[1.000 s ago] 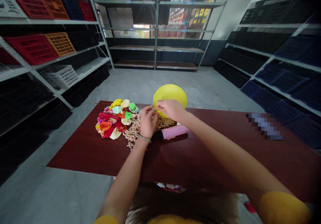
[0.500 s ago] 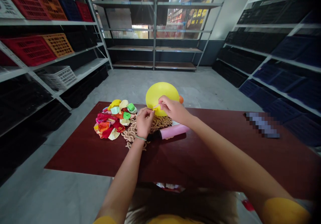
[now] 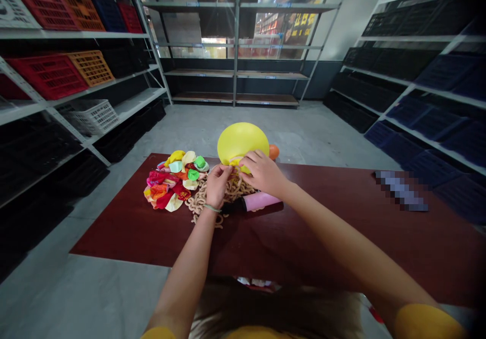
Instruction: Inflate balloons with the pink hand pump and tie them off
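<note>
A blown-up yellow balloon (image 3: 243,140) stands over the table's far edge, its neck toward me. My left hand (image 3: 218,183) pinches the balloon's neck at its near side. My right hand (image 3: 262,173) is closed around the near underside of the balloon by the neck, fingertips close to those of my left hand. Beneath both hands lies a heap of tan curled pieces (image 3: 197,202). A pink cylinder with a black end (image 3: 261,200) rests just under my right hand. Left of the heap are flat balloons (image 3: 167,184) in many colours.
The dark red table (image 3: 144,237) spans the view. Behind the yellow balloon an orange round object (image 3: 274,151) peeks out. A blurred flat item (image 3: 400,191) lies at the right. Shelves with crates (image 3: 49,75) line both sides.
My right hand has come down from above the neck and turned over, now covering the balloon's lower right side. The balloon has shifted slightly left, showing more of the orange object.
</note>
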The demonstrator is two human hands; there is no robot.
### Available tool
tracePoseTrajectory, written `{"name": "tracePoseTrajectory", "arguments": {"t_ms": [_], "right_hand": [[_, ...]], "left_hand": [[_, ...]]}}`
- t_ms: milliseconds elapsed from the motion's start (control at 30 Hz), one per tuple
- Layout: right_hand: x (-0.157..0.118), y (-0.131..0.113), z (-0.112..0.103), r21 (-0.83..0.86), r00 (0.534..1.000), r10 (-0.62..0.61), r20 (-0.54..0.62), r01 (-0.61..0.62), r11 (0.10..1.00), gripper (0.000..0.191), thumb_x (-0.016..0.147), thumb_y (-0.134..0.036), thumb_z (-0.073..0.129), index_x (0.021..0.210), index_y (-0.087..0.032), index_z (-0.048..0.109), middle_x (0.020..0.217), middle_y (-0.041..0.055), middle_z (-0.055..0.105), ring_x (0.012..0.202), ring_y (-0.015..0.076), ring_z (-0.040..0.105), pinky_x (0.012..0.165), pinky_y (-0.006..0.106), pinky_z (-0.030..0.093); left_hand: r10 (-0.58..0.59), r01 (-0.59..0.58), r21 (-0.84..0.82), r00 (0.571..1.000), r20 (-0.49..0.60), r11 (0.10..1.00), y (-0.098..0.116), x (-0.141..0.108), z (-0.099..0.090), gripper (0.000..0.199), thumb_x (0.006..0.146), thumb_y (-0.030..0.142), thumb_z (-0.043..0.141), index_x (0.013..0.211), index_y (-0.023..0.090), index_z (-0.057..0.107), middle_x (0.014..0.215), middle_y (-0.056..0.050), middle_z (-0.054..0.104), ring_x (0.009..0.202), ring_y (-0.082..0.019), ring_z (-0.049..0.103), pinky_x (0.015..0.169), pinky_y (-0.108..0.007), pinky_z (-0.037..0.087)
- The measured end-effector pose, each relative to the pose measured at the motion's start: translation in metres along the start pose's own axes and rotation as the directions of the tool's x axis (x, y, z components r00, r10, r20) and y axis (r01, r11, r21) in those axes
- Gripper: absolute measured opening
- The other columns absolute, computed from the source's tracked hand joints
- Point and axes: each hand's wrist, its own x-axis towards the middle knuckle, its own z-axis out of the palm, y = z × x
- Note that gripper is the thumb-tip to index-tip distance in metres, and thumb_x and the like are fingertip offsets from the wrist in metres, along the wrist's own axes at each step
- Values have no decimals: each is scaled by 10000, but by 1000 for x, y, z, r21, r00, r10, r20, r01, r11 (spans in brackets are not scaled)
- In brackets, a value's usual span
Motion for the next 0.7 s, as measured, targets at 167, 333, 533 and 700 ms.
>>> {"name": "tracePoseTrajectory", "arguments": {"t_ms": [167,333,533,700], "right_hand": [[-4,-5,10,-263,1000,7,1,-6,965,361,853,-443,619,1068,-158,570,975,114,573,897,272,441,736,384,337],[-7,-6,25,-380,997,42,-64,-63,923,228,933,-329,484,1033,-151,586,930,118,577,872,270,431,711,393,304],[-10,3,22,-287,999,-48,-3,45,957,222,954,-210,412,938,-172,630,902,106,597,877,250,448,732,379,321],[-11,5,11,-174,953,-271,133,291,941,244,952,-184,422,1014,-192,657,964,90,633,944,235,463,764,367,354]], "left_hand": [[70,-73,138,997,32,988,2,-1,-2,239,795,392,666,743,164,620,730,4,608,689,-120,551,686,-237,454],[108,-119,196,992,68,973,3,-2,0,221,808,375,655,742,167,622,724,12,597,686,-116,530,685,-230,431],[79,-84,264,996,31,961,1,-1,-3,256,813,426,644,777,173,627,657,9,608,583,-115,531,570,-229,419],[-62,53,189,997,41,981,-1,0,-2,229,790,394,667,832,177,609,623,4,627,451,-107,522,446,-227,404]]}}
